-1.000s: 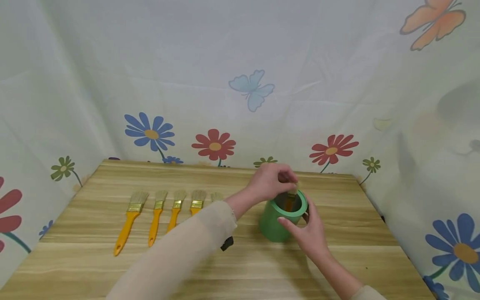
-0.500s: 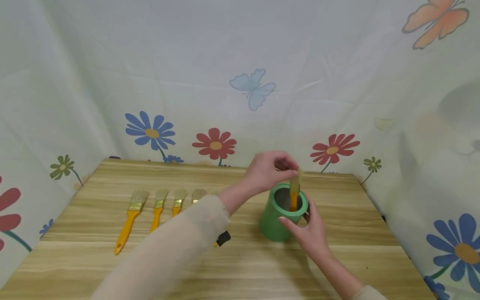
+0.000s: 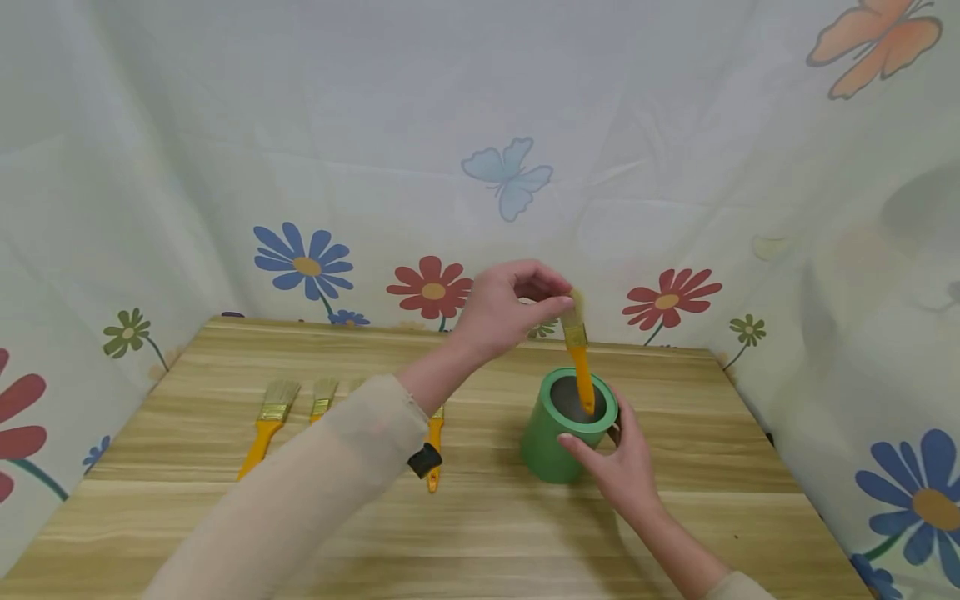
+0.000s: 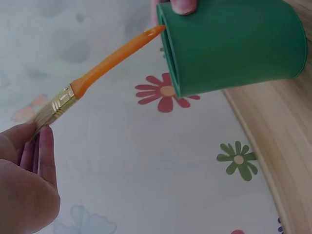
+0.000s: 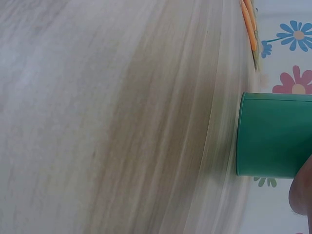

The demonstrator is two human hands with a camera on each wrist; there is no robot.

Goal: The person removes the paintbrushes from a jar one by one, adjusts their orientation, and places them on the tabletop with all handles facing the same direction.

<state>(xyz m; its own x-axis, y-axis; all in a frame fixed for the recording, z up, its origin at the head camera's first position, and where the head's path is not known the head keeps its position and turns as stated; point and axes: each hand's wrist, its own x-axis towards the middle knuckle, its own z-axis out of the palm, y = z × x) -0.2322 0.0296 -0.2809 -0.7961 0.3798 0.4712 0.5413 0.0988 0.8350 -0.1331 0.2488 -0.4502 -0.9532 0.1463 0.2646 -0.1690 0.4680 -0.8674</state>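
My left hand [image 3: 506,308] pinches a paintbrush [image 3: 582,375] by its pale bristles, so its orange handle points down. The handle's end overlaps the mouth of a green can [image 3: 551,450] in the head view; in the left wrist view the handle tip [image 4: 158,30] is right at the can's rim. My right hand [image 3: 622,467] grips the can from the right, thumb on the near side and fingers hidden behind. The can stands upright on the table, its dark inside showing. The right wrist view shows the can's green side [image 5: 273,136] with part of the right hand beside it.
Several more paintbrushes lie on the wooden table [image 3: 480,533] to the left, including a wide one [image 3: 276,408] and a narrower one [image 3: 435,437]; my left sleeve [image 3: 300,492] covers parts of them. A white flowered curtain [image 3: 360,183] hangs behind the table and at both sides.
My left hand has risen and moved left, drawing the paintbrush up from inside the can until nearly all its handle shows. The right hand and the can stay in place.
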